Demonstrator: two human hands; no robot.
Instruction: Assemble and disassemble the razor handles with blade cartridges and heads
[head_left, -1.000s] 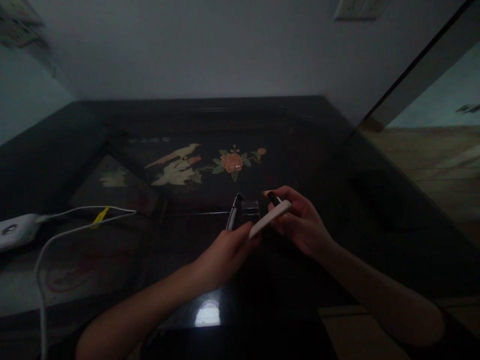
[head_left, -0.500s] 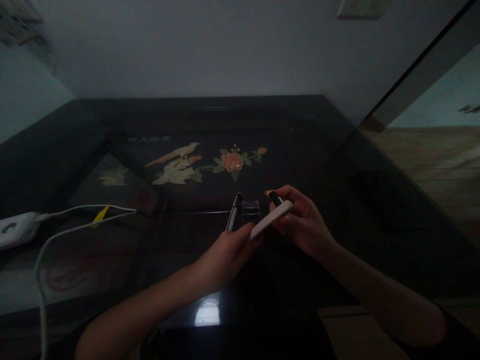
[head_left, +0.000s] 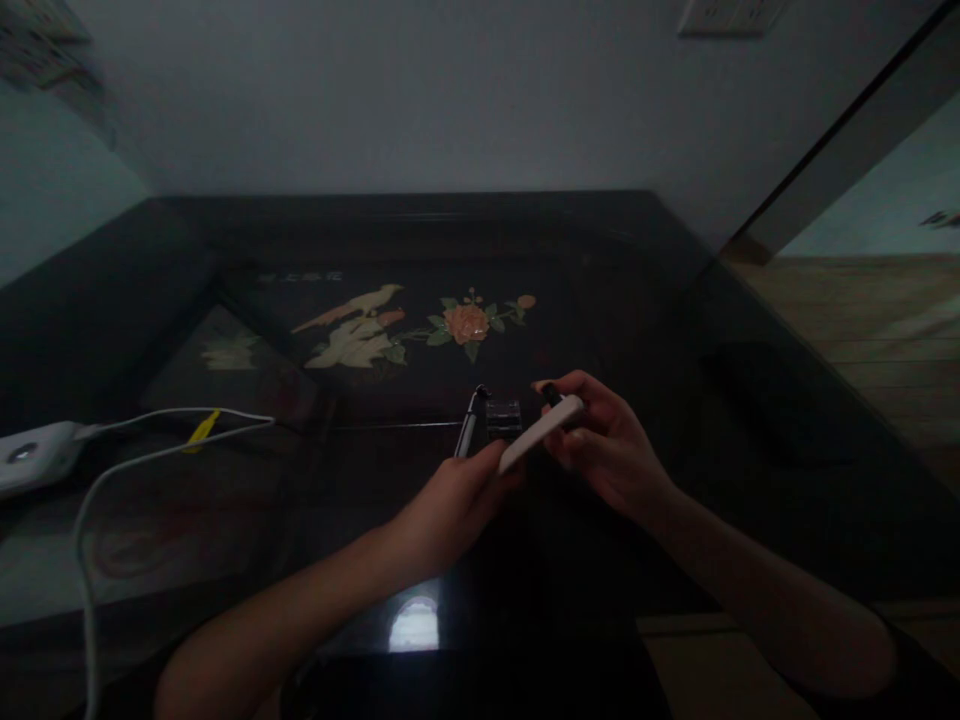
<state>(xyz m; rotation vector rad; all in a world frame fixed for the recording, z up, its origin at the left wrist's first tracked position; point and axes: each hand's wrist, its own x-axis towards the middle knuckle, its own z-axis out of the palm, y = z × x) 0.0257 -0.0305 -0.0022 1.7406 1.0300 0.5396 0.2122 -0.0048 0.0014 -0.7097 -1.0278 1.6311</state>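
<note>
My left hand [head_left: 457,505] is closed on the near end of a slim white bar [head_left: 541,436], which slants up to the right; its exact kind cannot be made out. At the bar's far end, my right hand [head_left: 604,440] pinches a small black piece [head_left: 551,393], its fingers curled round it. Whether the piece is joined to the bar is hidden. Just beyond my left hand is a pen-like silver and black stick [head_left: 466,425]. Beside it sits a small clear, ridged item [head_left: 503,418], dimly lit.
Both hands are over a dark glossy table [head_left: 622,560] with a bird-and-flower inlay [head_left: 465,322]. At the left, a white power strip [head_left: 34,455] trails a white cable [head_left: 150,412] with a yellow tag [head_left: 201,430]. A dark flat object [head_left: 772,400] lies at the right.
Both hands hold nearly the same pose. The white bar's far end has shifted slightly left and up; the view has moved a little.
</note>
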